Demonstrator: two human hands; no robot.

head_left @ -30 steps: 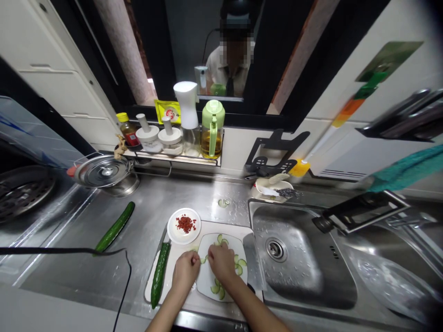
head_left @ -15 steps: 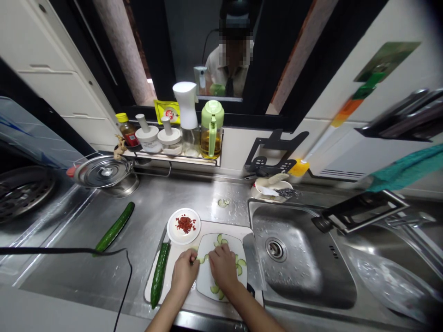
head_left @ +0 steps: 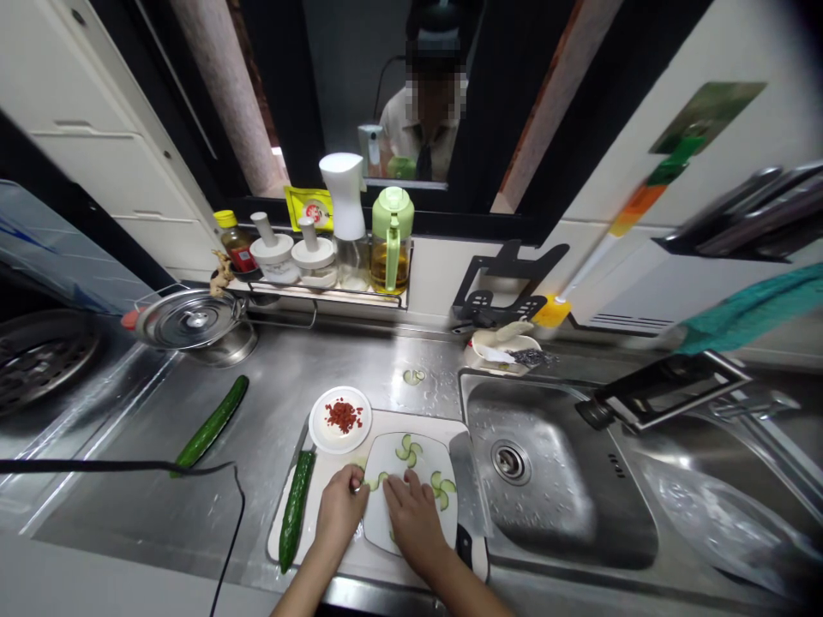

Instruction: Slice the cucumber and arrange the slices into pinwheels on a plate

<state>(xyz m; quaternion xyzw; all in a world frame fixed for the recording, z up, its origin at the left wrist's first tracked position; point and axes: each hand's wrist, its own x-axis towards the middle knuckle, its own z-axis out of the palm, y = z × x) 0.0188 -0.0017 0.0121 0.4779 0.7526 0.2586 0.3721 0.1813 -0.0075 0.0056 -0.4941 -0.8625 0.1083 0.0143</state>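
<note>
Left hand curled at the plate's left edge — I can't tell its hold | right hand loosely unfolded mid-plate, near cucumber slices

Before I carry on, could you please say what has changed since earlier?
The right hand moved slightly toward the person over the square plate, uncovering more of the far cucumber slices and hiding most of the near ones. No grasp or release shows. The left hand, whole cucumbers and dish of red pieces stayed about put.
</note>
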